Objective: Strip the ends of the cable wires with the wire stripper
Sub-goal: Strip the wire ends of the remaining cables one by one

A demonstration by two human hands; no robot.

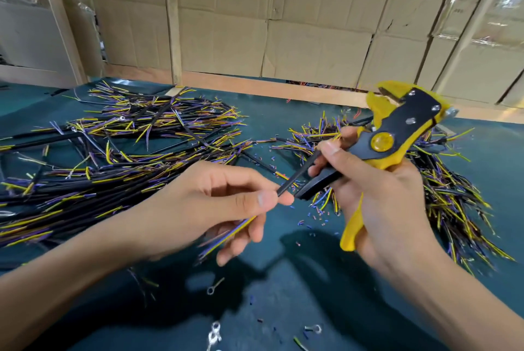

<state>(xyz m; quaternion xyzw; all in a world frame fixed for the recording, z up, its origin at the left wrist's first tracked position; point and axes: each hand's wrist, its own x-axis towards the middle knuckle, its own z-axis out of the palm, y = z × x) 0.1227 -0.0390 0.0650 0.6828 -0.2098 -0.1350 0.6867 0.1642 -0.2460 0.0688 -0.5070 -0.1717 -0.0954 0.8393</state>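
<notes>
Yellow-and-black wire stripper (397, 129) (purple, yellow wires (141, 121)) over teal table (312, 279).

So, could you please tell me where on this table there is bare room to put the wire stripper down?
The barest patch is the green mat below both hands, bordered by small metal ring terminals and scattered insulation bits. The left cable pile and right cable pile are crowded.

Dark teal table (326, 288). Large cable pile (119, 146) lies left of centre. Right of it, a second cable heap (442, 180). Between and below them: scattered insulation snippets (314, 217). Nearer the viewer, metal ring terminals (214, 333).
</notes>
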